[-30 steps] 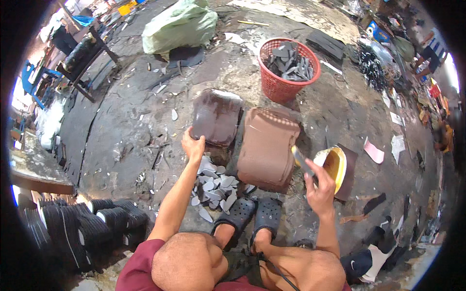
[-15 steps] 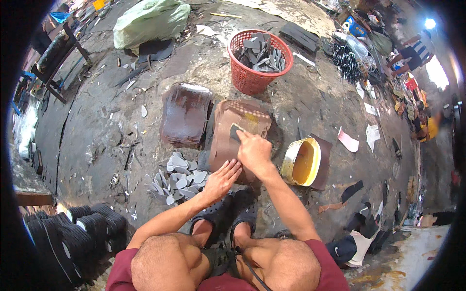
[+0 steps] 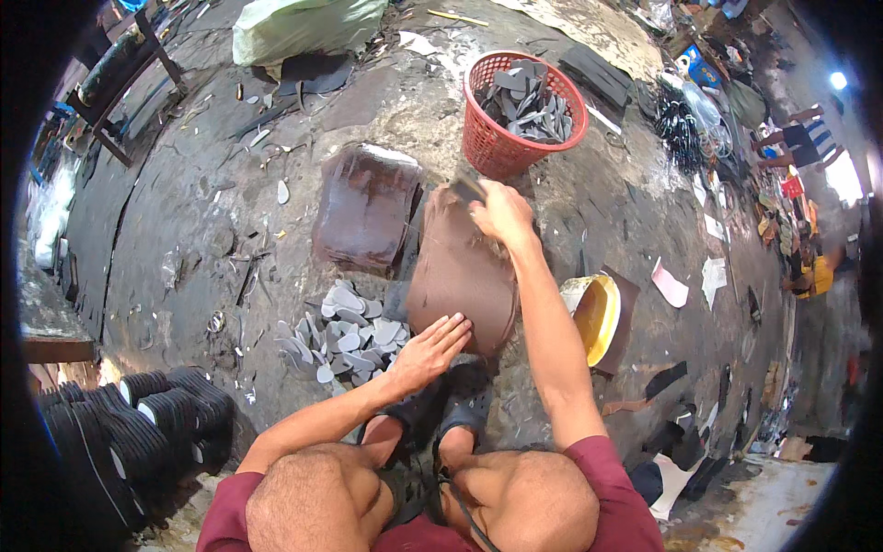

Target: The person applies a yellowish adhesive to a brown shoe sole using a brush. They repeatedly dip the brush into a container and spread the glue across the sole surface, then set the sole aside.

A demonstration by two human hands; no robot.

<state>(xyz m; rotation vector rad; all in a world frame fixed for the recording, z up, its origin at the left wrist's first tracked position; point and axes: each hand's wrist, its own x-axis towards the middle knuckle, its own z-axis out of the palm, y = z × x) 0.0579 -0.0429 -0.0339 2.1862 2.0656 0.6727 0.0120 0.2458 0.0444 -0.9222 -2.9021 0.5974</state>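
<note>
In front of my feet lies a stack of brown sheets (image 3: pixel 460 281), its top sheet bare and matt. My left hand (image 3: pixel 430 351) rests flat on the stack's near edge, fingers stretched out. At the far edge, my right hand (image 3: pixel 504 213) grips a small dark flat spreader (image 3: pixel 469 190), partly hidden by the fingers and slightly blurred. To the right, partly behind my right forearm, stands a cut-open yellow-rimmed container (image 3: pixel 602 317) with amber liquid. A second stack of glossy dark brown sheets (image 3: pixel 361 216) sits just left of the first.
Grey oval cut pieces (image 3: pixel 345 333) are heaped left of my feet. A red perforated basket (image 3: pixel 487 143) beyond the stack holds more. Black soles (image 3: pixel 179 414) stand in rows at lower left. A pale green bag (image 3: pixel 303 32) lies far off; scraps litter the floor.
My right hand has moved away from me with the spreader, from the stack's middle to its far edge. The spotted, yellow-smeared far part of the top now shows plain brown.
</note>
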